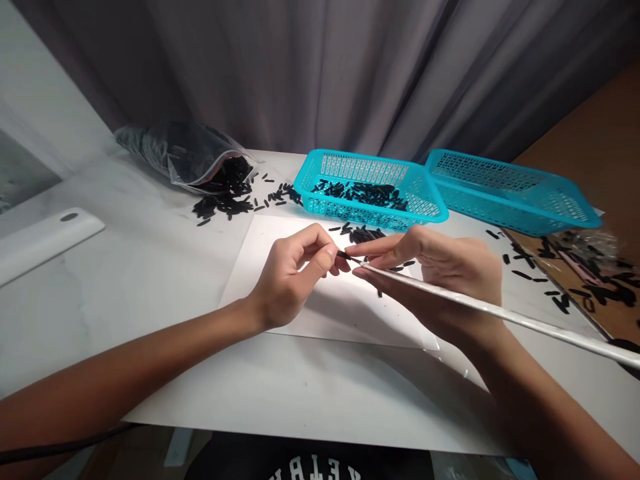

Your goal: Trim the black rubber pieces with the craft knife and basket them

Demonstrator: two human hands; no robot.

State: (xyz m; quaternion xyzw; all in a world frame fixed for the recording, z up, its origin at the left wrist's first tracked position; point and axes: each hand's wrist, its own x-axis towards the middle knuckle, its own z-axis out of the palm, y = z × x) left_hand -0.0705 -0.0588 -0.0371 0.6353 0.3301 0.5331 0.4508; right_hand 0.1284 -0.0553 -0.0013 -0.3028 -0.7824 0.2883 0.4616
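My left hand pinches a small black piece between thumb and fingertips, above a white sheet. From the right, my right hand grips a long, thin white tool near its narrow tip. That tip meets the black piece or lies very close to it; I cannot tell which. The tool's length runs back to the right edge of the view. Just beyond both hands lies a small heap of black pieces, partly covered by the right hand.
A turquoise basket holds many black pieces; a second turquoise basket stands to its right. At the back left, a clear zip bag spills black pieces. More lie scattered by the brown board. A white handle-like object sits left.
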